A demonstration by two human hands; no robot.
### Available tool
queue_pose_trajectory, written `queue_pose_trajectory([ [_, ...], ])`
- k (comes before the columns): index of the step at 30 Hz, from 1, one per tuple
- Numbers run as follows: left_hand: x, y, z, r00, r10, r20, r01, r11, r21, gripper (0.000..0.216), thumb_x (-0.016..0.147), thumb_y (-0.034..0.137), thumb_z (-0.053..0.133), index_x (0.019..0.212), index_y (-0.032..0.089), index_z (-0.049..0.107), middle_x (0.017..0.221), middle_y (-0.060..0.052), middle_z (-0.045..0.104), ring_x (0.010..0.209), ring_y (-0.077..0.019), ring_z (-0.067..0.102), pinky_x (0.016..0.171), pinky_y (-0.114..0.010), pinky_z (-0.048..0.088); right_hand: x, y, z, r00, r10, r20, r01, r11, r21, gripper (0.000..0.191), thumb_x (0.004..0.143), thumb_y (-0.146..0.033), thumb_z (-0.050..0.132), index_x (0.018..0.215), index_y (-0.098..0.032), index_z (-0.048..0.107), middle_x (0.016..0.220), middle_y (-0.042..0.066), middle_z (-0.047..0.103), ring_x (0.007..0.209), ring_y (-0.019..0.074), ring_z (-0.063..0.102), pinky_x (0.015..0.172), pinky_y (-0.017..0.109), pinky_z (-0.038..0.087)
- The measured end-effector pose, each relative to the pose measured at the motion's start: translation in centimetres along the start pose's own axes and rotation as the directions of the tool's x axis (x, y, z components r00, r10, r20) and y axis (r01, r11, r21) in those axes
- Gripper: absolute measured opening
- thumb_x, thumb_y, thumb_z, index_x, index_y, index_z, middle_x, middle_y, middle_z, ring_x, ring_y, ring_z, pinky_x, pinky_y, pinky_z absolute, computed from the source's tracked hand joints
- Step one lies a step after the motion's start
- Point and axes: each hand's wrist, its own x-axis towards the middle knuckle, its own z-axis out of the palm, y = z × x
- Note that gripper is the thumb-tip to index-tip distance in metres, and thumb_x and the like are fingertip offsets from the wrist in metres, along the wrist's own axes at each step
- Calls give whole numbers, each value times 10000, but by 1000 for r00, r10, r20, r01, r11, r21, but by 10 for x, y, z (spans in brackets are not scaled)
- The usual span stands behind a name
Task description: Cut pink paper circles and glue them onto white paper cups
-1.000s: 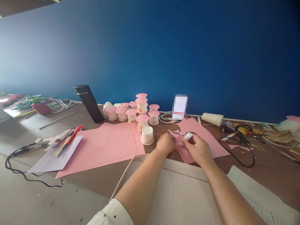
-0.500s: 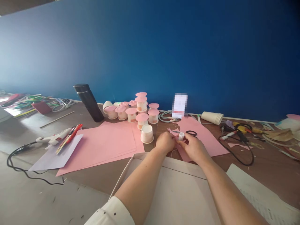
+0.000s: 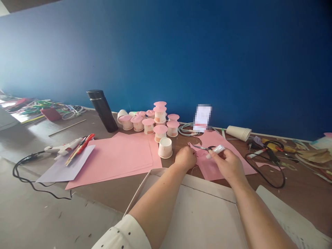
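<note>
My right hand grips a white glue stick, tilted with one end up to the right, above the cut pink paper. My left hand is closed low at the table, by the left edge of that paper; its fingertips are turned away, so what they hold is hidden. Scissors with black handles lie on the pink paper between the hands, partly behind the glue stick. Just left of my left hand stands an upside-down paper cup with no pink disc on top.
Several cups topped with pink discs stand behind. Pink sheets, a glue gun, a red cutter and a black flask are leftward. A box lid lies under my forearms. Stacked cups and cables sit right.
My right hand has lifted the glue stick up and to the right, away from my left hand, and tilted it. My left hand stays near the same spot.
</note>
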Motion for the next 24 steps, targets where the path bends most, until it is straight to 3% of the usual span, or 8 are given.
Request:
queue_pose_trajectory([
  [9,1,1,0,1000,-9,16,10,999,-44,301,879,291,490,918,192,771,944,-121,736,857,-225,666,708,-280,477,-3,1,20,981,-114,154,116,993,-3,252,761,-469,649,876,-252,706,860,40,754,784,226,672,697,303,461],
  [16,0,2,-2,999,-32,36,34,997,-63,316,878,267,488,1033,235,761,1013,-102,739,933,-239,673,787,-310,502,-2,2,23,956,-129,264,145,988,-45,279,802,-384,615,1045,-289,715,950,36,758,872,245,677,730,322,468],
  [24,-2,3,-3,1000,-7,30,8,999,-38,254,855,259,526,895,170,761,945,-128,735,867,-230,668,731,-293,492,-4,-4,12,939,-156,308,237,940,-246,283,815,-387,594,1041,-273,721,897,52,740,829,250,663,688,324,457],
])
